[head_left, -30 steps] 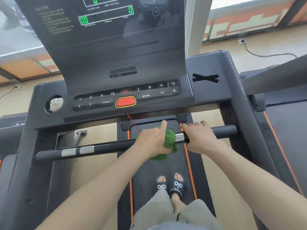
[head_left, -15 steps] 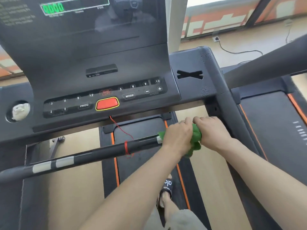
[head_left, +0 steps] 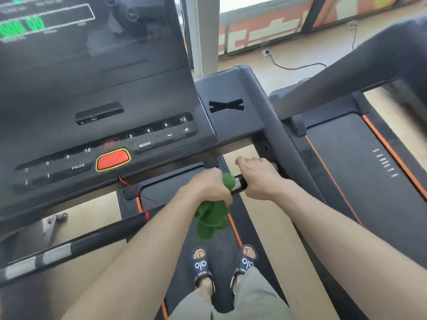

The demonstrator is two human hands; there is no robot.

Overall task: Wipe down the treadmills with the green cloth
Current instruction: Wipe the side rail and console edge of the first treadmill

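Bar (head_left: 76, 247): black, runs across under the console (head_left: 104, 125).
Left hand (head_left: 208, 187): curled round the cloth (head_left: 211, 218) on the bar; cloth's loose end hangs below.
Right hand (head_left: 260, 177): grips the bar's right end, beside the cloth.

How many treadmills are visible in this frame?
2: the treadmill the person stands on, and a second treadmill beside it on the right. Others may lie out of frame.
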